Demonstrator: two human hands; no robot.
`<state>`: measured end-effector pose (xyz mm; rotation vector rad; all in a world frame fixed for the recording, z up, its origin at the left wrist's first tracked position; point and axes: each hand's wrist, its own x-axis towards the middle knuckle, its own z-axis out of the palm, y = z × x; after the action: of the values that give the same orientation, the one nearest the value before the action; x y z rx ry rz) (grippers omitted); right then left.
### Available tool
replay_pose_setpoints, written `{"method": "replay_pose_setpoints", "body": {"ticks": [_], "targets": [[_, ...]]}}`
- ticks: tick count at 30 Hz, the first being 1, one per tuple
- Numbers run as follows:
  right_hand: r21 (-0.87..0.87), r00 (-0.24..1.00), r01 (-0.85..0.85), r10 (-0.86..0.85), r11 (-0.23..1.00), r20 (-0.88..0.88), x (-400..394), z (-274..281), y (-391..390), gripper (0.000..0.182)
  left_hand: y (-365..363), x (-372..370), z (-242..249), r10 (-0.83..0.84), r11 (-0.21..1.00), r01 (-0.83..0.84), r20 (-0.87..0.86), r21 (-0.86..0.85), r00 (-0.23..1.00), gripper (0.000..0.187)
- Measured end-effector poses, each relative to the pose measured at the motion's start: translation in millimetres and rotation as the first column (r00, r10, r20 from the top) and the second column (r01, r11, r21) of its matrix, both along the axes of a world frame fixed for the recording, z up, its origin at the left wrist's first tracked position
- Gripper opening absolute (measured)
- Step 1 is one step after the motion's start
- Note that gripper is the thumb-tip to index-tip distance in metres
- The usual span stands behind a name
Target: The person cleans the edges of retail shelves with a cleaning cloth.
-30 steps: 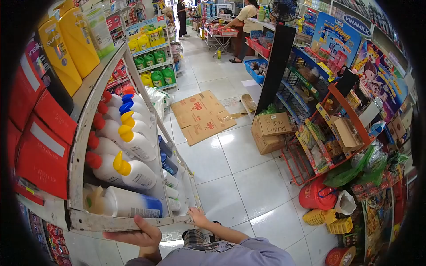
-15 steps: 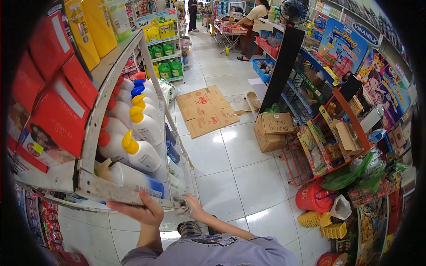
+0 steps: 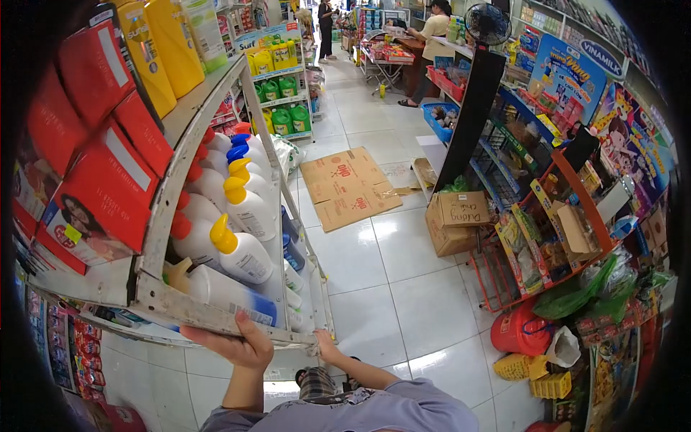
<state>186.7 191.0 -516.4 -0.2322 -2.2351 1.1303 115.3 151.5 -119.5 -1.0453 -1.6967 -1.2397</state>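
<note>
My left hand [image 3: 241, 347] is closed on the front edge of a white metal shelf [image 3: 162, 302], thumb on top and fingers underneath. My right hand [image 3: 328, 348] is lower and to the right, closed around a crumpled grey cloth [image 3: 311, 346] against the rack's corner post; the cloth is mostly hidden. Just above my left hand, a white and blue bottle [image 3: 234, 297] lies on its side on the shelf. Behind it stand white bottles with yellow caps [image 3: 245, 252], others with red or blue caps. Red boxes [image 3: 108, 183] fill the upper shelf.
A flattened cardboard sheet [image 3: 350, 189] lies on the tiled floor ahead. Stacked cartons [image 3: 453, 219], a red wire rack [image 3: 497, 270], a red bucket [image 3: 520, 330] and yellow baskets [image 3: 551, 384] stand to the right. Two people are farther back, one beside a counter.
My right hand has shifted with the cloth along the rack's corner, and less of the cloth shows. The left hand keeps its hold on the shelf edge. The view has turned slightly.
</note>
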Motion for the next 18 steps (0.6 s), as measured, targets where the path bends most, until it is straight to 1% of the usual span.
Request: {"method": "replay_pose_setpoints", "body": {"ticks": [1, 2, 3, 4, 6, 7, 8, 9, 10, 11, 12, 13, 14, 15, 17, 18], "targets": [[-0.024, 0.997, -0.019, 0.02, 1.0, 0.075, -1, 2, 1, 0.059, 0, -1, 1, -0.006, 1.0, 0.006, -0.003, -0.012, 1.0, 0.064], [-0.054, 0.987, -0.036, 0.044, 0.998, 0.154, -1, 6, -2, 0.059, -1, -3, 1, 0.027, 0.999, -0.028, -0.035, -0.02, 0.999, 0.063], [-0.099, 0.988, -0.032, 0.046, 0.995, 0.146, -2, 11, -8, 0.059, -1, -2, 0, 0.06, 0.998, -0.061, -0.057, -0.022, 0.997, 0.063], [-0.133, 0.989, -0.028, 0.047, 0.991, 0.143, -5, 19, -8, 0.06, 1, -1, -2, 0.055, 0.998, -0.056, -0.04, -0.023, 0.998, 0.063], [-0.18, 0.999, 0.001, -0.009, 0.984, -0.045, -7, 104, -9, 0.061, 0, -3, -3, 0.081, 0.997, -0.082, -0.046, -0.017, 0.996, 0.063], [-0.361, 0.994, -0.057, 0.018, 0.931, -0.11, -11, 129, -12, 0.064, 0, -3, -4, 0.077, 0.997, -0.078, -0.035, -0.03, 0.996, 0.063], [-0.528, 0.983, -0.122, 0.03, 0.84, -0.18, -12, 149, -16, 0.066, 0, -4, -5, 0.075, 0.997, -0.076, -0.043, -0.027, 0.996, 0.064], [-0.539, 0.985, -0.117, 0.027, 0.834, -0.171, -14, 177, -15, 0.066, 0, -5, -4, 0.074, 0.997, -0.075, -0.052, -0.02, 0.996, 0.064], [-0.412, 0.948, -0.108, -0.031, 0.905, -0.317, -17, 208, -11, 0.066, 1, -5, -1, 0.104, 0.994, -0.107, -0.074, -0.034, 0.992, 0.064], [-0.275, 0.884, -0.075, -0.064, 0.958, -0.464, -18, 224, -11, 0.065, 1, -4, 1, 0.105, 0.993, -0.108, -0.072, -0.037, 0.992, 0.064], [-0.275, 0.883, -0.076, -0.063, 0.958, -0.465, -17, 228, -13, 0.065, 1, -5, 2, 0.108, 0.993, -0.113, -0.09, -0.046, 0.99, 0.063], [-0.245, 0.899, -0.018, -0.091, 0.969, -0.429, -18, 231, -14, 0.064, 1, -5, 3, 0.112, 0.992, -0.118, -0.112, -0.051, 0.987, 0.063], [-0.212, 0.911, 0.038, -0.121, 0.977, -0.395, -20, 234, -16, 0.064, 1, -4, 3, 0.101, 0.993, -0.105, -0.085, -0.048, 0.991, 0.062], [-0.209, 0.908, 0.035, -0.118, 0.977, -0.402, -22, 229, -16, 0.064, 0, -4, 3, 0.103, 0.993, -0.108, -0.093, -0.045, 0.99, 0.062], [-0.073, 0.806, 0.025, -0.063, 0.997, -0.588, -25, 204, -13, 0.061, -1, -4, 2, 0.136, 0.985, -0.145, -0.106, -0.09, 0.985, 0.062], [-0.006, 0.821, 0.034, -0.032, 0.999, -0.57, -26, 193, -10, 0.063, 0, -5, 1, 0.104, 0.992, -0.11, -0.086, -0.067, 0.991, 0.062]]}}
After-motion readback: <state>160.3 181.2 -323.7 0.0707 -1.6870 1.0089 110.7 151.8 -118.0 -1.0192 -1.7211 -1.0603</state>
